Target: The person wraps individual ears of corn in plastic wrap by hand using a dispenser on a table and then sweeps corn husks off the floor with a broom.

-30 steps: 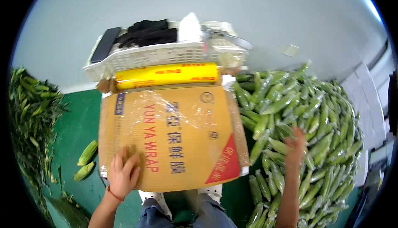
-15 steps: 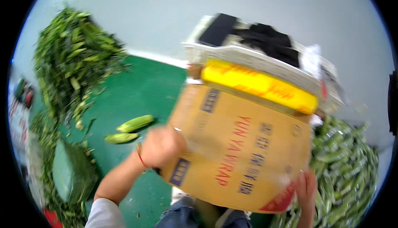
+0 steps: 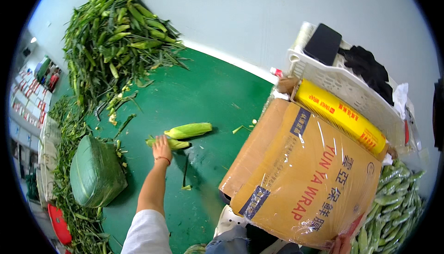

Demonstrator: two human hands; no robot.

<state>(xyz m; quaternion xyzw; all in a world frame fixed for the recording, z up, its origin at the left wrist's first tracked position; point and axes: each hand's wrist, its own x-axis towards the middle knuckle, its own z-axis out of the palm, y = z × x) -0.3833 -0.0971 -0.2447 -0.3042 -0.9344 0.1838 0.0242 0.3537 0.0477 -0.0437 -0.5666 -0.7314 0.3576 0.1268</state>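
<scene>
My left hand [image 3: 162,149] is down at the green floor, its fingers closed over the smaller ear of corn [image 3: 179,144] in its husk. A larger husked-on ear of corn [image 3: 189,130] lies just beyond it. A plastic-covered brown cardboard box [image 3: 305,180] with red and dark print tilts in front of my legs. My right hand [image 3: 341,244] grips its lower right corner, partly cut off by the picture's edge. Along the box's far side lies a long yellow carton [image 3: 342,115].
A tall heap of corn husks and leaves [image 3: 120,36] leans on the wall. A green wrapped bundle [image 3: 97,173] stands at the left. Behind the box, a white plastic basket [image 3: 342,80] carries a dark flat item [image 3: 323,44] and black cloth [image 3: 367,69]. Plastic-wrapped green corn [image 3: 391,208] lies at the right.
My left hand has left the box's left side and reached forward onto the smaller ear. In the picture the box, yellow carton and basket now sit farther right; the view has shifted left.
</scene>
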